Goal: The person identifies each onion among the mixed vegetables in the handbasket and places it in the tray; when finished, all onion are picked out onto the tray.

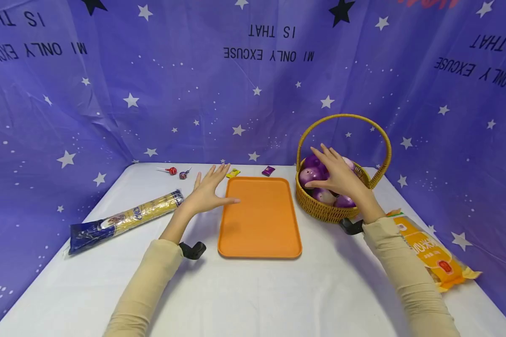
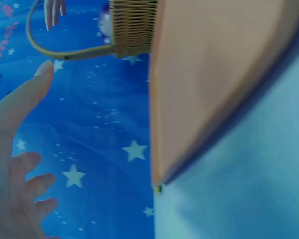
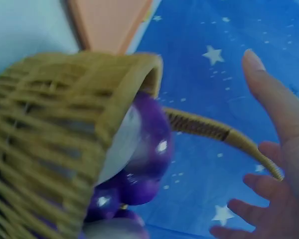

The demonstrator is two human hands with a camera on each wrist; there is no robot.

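Note:
My left hand [image 1: 208, 193] hovers with spread fingers near the left edge of an orange tray [image 1: 259, 220], holding nothing. Over a wicker basket [image 1: 326, 213] at the right, my right hand [image 1: 337, 173] hangs with its fingers apart and its palm free. Glossy purple and whitish round things [image 1: 311, 177], perhaps toy eggplants or onions, fill the basket; part of them hides behind the hand. In the right wrist view the basket's arched handle [image 3: 199, 126] passes near the fingers, and I cannot tell whether they touch it.
A blue and yellow long packet [image 1: 128, 220] lies at the left. Two lollipops [image 1: 173, 171] are at the back left. A yellow candy [image 1: 233, 173] and a purple candy [image 1: 268, 171] lie behind the tray. An orange bag [image 1: 436, 252] rests at the right edge, partly behind the right sleeve.

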